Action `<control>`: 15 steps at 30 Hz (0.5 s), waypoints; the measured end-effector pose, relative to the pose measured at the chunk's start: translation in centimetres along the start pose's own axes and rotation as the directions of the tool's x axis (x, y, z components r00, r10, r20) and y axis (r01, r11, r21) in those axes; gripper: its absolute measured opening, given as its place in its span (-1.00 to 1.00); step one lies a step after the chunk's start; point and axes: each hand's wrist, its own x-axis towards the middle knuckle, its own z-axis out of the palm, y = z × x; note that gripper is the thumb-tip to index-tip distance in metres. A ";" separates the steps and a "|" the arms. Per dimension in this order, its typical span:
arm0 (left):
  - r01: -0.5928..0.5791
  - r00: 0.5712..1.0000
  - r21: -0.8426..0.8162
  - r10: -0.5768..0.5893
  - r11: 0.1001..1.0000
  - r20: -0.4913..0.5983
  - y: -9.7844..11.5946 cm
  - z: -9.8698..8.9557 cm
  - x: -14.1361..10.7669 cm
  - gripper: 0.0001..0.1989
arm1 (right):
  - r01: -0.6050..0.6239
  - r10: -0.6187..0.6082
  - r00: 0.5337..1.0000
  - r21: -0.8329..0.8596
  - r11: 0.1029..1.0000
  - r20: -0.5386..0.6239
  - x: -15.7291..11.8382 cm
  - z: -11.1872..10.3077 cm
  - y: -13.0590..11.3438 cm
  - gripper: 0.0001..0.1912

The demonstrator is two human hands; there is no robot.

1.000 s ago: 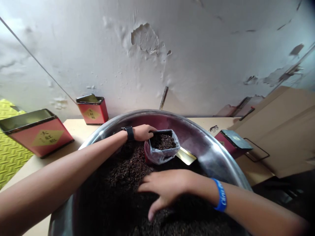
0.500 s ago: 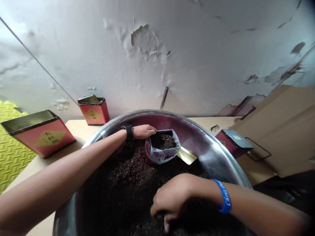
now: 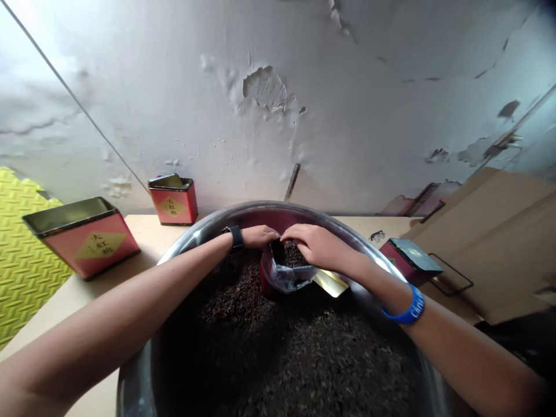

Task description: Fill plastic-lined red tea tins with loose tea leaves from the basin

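Note:
A red tin (image 3: 266, 279) lined with a clear plastic bag (image 3: 289, 278) stands among dark loose tea leaves (image 3: 330, 359) in a large metal basin (image 3: 130, 370). My left hand (image 3: 259, 236), with a dark watch at the wrist, is closed on the bag's rim at the tin's back left corner. My right hand (image 3: 315, 243), with a blue wristband, is over the tin's opening, fingers bent down at its back edge; whether they hold anything is hidden. Dark leaves show inside the bag. A gold-coloured metal piece (image 3: 330, 282) lies just right of the tin.
Two open red tins (image 3: 98, 249) (image 3: 176, 211) stand on the table (image 3: 145, 231) at the left. A closed tin (image 3: 410, 258), glasses (image 3: 377, 236) and a cardboard box (image 3: 490, 243) are at the right. Behind is a peeling wall (image 3: 195, 87).
My right hand has moved up and away from the leaves at the front of the basin to the lined tin's opening. My left hand stays at the tin's rim. The view has shifted slightly.

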 end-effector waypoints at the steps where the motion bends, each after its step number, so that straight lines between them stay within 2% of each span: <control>1: 0.026 1.000 -0.012 -0.026 1.000 0.001 0.0 0.0 0.0 -0.67 | -0.008 0.008 1.000 0.006 1.000 0.006 -0.4 0.0 0.1 -0.58; 4: 0.074 0.997 -0.032 -0.074 0.997 -0.027 0.1 0.1 -0.1 -0.69 | -0.015 0.017 0.997 -0.020 1.000 0.080 -1.5 0.2 0.4 -0.48; 8: 0.083 0.996 -0.015 -0.084 0.996 -0.041 0.3 0.0 -0.2 -0.70 | -0.040 0.040 0.999 0.001 0.999 0.032 -2.5 0.5 1.0 -0.45; 10: 0.083 0.995 -0.015 -0.084 0.996 -0.048 0.4 0.0 -0.2 -0.69 | -0.042 0.041 0.999 0.046 0.998 0.009 -2.8 0.5 1.4 -0.53; 11: 0.110 0.992 -0.040 -0.112 0.993 -0.056 0.6 0.0 -0.3 -0.69 | -0.067 0.071 0.996 0.080 0.995 -0.047 -2.8 0.5 1.6 -0.58; 12: 0.160 0.984 -0.093 -0.166 0.983 -0.063 0.7 0.1 -0.4 -0.68 | -0.117 0.134 0.981 0.123 0.986 -0.139 -2.8 0.6 1.9 -0.63; 13: 0.228 0.969 -0.170 -0.241 0.959 -0.060 0.9 0.3 -0.6 -0.66 | -0.189 0.228 0.945 0.181 0.965 -0.234 -2.8 0.7 2.2 -0.68; 14: 0.307 0.944 -0.259 -0.327 0.916 -0.039 1.1 0.5 -0.7 -0.63 | -0.271 0.344 0.892 0.263 0.926 -0.292 -2.7 1.0 2.5 -0.73; 15: 0.383 0.913 -0.343 -0.409 0.858 -0.002 1.3 0.7 -0.9 -0.58 | -0.350 0.462 0.841 0.369 0.861 -0.282 -2.7 1.3 2.9 -0.74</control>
